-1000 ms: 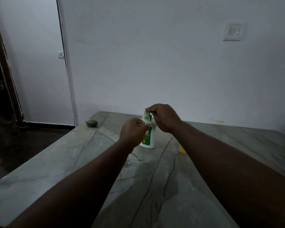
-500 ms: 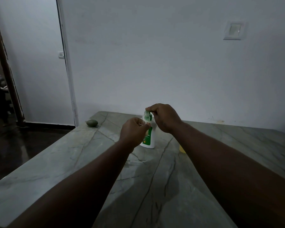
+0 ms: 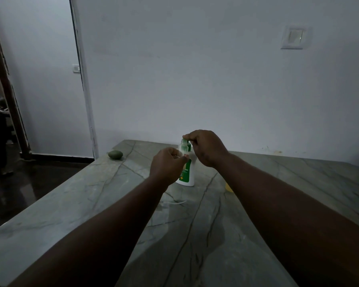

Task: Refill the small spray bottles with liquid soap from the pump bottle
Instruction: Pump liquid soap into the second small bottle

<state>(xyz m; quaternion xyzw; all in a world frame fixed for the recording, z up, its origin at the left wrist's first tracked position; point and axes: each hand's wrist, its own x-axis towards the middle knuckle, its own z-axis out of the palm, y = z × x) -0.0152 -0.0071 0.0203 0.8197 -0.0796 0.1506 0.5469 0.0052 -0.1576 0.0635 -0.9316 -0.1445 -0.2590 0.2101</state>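
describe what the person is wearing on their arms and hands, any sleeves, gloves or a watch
Nothing worn shows. The left hand and right hand are bare, with no gloves. The arms behind them are bare to the frame's edge, with no sleeves, watch or wristband. Rings cannot be ruled out, because the light is dim and the fingers are mostly hidden.

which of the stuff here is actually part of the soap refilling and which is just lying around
Job:
- small bottle, held in the left hand
- pump bottle, right hand gripping its top

Lying about:
- green oval lump at the far left of the table
- thin white strand on the table
- yellow thing, mostly hidden behind the right arm, purpose unclear
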